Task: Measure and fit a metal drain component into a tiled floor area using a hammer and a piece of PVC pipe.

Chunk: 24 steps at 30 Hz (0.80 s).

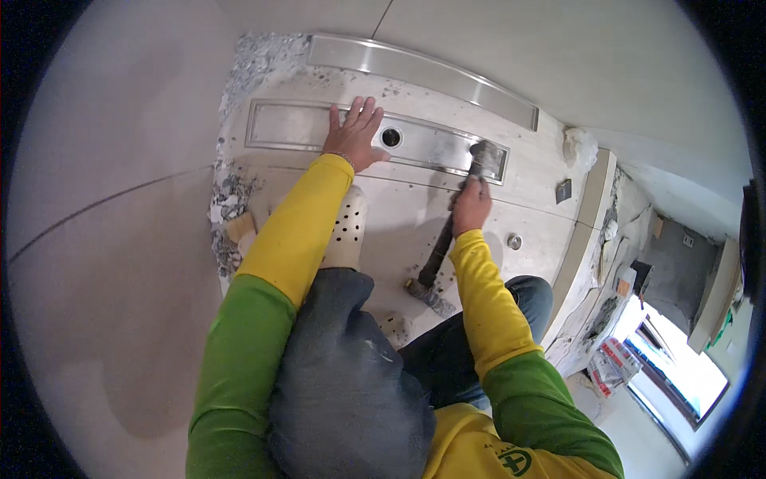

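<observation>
- Step in hand, as I judge it: steadying the long silver rectangular metal drain tray [431,150] while working at its right end with the long black-handled hammer [440,251].
- Tray lies across the pale tiled floor [527,188], ahead of the white perforated clog [349,231]; whether it sits flush, I cannot tell.
- Next move, my judgement: calls for firm left-hand pressure and a controlled hammer end, clear of the round drain hole [391,137].
- My left hand [355,137]: grip wide, fingers spread forward on the tray, left of the hole, holding nothing.
- My right hand [472,209]: grip closed round the handle's upper part; crosswise head low, toward me; upper end blurred over the tray, contact uncertain.
</observation>
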Tool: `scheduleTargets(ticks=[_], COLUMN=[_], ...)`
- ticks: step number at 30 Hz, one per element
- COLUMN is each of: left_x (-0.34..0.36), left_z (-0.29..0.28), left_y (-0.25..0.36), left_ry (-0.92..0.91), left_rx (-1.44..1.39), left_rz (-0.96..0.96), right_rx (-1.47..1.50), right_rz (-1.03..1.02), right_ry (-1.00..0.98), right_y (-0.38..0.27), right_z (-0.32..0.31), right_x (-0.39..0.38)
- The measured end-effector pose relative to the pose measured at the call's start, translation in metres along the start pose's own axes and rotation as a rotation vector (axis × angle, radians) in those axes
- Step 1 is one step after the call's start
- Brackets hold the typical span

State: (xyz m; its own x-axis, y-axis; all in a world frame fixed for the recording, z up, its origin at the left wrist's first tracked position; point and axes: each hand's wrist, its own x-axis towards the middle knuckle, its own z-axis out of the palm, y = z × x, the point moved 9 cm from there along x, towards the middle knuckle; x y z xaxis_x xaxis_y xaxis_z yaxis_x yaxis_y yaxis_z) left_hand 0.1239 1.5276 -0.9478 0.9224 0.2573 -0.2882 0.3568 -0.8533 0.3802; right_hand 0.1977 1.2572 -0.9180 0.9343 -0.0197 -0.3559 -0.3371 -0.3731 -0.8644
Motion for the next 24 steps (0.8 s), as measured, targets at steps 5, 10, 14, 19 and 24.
scheduleTargets(ticks=[5, 10, 14, 19, 24], left_x=[-0.034, -0.037, -0.033, -0.025, -0.011], left_z=[-0.012, 0.001, 0.005, 0.006, -0.007], left_y=[0.004, -0.007, -0.004, -0.011, 0.007], left_ry=[0.441, 0.287, 0.302, 0.364, 0.366], left_rx=[-0.080, -0.081, -0.069, -0.050, -0.169], left_rz=[0.115, 0.079, 0.104, 0.125, 0.310], right_rx=[-0.494, -0.638, -0.698, -0.789, -0.776], right_rz=[-0.133, 0.055, 0.124, 0.106, 0.102], right_ry=[0.471, 0.609, 0.624, 0.551, 0.532], right_y=[0.031, 0.054, 0.071, 0.073, 0.064], right_z=[-0.108, -0.138, -0.157, -0.157, -0.154], right_x=[0.036, 0.024, 0.019, 0.019, 0.015])
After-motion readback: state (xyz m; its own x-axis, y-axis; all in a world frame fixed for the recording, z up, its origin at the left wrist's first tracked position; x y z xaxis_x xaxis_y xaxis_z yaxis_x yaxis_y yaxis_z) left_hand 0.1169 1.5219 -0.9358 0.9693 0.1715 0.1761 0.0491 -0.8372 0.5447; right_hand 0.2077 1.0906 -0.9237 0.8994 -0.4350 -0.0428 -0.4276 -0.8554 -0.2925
